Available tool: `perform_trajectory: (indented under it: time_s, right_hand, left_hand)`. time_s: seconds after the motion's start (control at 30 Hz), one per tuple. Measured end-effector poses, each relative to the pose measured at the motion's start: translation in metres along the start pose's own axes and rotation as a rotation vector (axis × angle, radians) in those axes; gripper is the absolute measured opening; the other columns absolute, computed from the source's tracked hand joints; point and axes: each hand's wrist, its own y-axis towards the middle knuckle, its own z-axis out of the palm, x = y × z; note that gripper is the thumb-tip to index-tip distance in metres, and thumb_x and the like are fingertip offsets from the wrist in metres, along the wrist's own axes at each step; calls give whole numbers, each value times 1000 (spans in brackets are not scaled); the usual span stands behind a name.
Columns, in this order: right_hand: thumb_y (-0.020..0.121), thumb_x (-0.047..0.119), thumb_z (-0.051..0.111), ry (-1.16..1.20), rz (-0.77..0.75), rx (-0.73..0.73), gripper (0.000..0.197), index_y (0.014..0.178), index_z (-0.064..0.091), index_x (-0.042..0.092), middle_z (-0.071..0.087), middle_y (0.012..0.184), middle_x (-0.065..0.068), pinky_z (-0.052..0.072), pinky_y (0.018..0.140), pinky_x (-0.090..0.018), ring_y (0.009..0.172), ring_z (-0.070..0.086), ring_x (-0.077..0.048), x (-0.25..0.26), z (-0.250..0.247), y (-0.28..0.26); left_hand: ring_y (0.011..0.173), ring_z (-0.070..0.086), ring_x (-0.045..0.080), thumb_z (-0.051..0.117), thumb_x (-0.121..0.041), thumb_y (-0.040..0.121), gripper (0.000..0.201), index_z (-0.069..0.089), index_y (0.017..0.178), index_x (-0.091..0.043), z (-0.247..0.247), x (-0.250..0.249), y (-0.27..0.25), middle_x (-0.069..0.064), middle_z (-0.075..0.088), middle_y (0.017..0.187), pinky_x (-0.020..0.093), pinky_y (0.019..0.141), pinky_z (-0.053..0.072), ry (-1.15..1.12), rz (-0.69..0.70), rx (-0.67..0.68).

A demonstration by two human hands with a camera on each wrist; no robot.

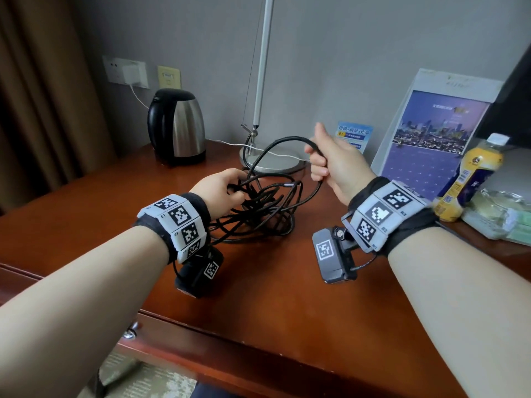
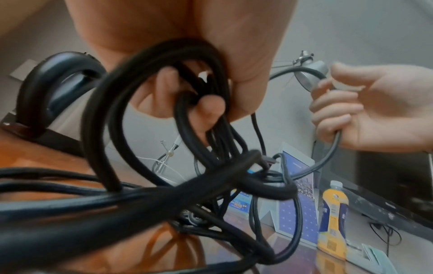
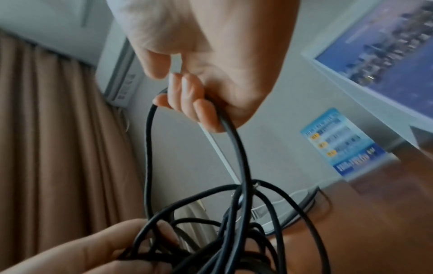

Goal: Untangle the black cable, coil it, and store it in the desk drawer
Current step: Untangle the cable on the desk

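Note:
A long black cable lies in a tangled heap on the brown wooden desk. My left hand grips several loops at the heap's left side; in the left wrist view its fingers curl through the black cable. My right hand is raised to the right of the heap and holds one strand in a fist. That strand arcs up from the tangle. In the right wrist view the black cable runs out of my right hand down to my left hand. A plug end sticks out of the heap.
A desk lamp base stands just behind the tangle, with a thin white wire crossing it. A steel kettle is at the back left. Cards, a yellow bottle and packets crowd the right. The drawer knob shows below the front edge.

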Motion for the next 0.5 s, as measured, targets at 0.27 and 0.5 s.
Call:
perform_trajectory:
  time_s: [0.27, 0.5]
  right_hand:
    - [99, 27, 40, -85, -143, 186, 33, 75, 57, 13, 32, 40, 13, 29, 48, -17, 38, 28, -4, 9, 5, -2]
    - [98, 16, 36, -804, -197, -120, 25, 98, 60, 20, 65, 98, -1, 46, 90, -35, 94, 60, -19, 3, -4, 7]
  left_hand:
    - [58, 44, 1, 52, -20, 92, 32, 55, 123, -28, 5, -4, -1, -2, 62, 100, 14, 54, 36, -31, 15, 32]
    - [93, 63, 26, 51, -29, 94, 21, 62, 105, -14, 9, -3, 0, 8, 68, 98, 37, 89, 49, -52, 22, 49]
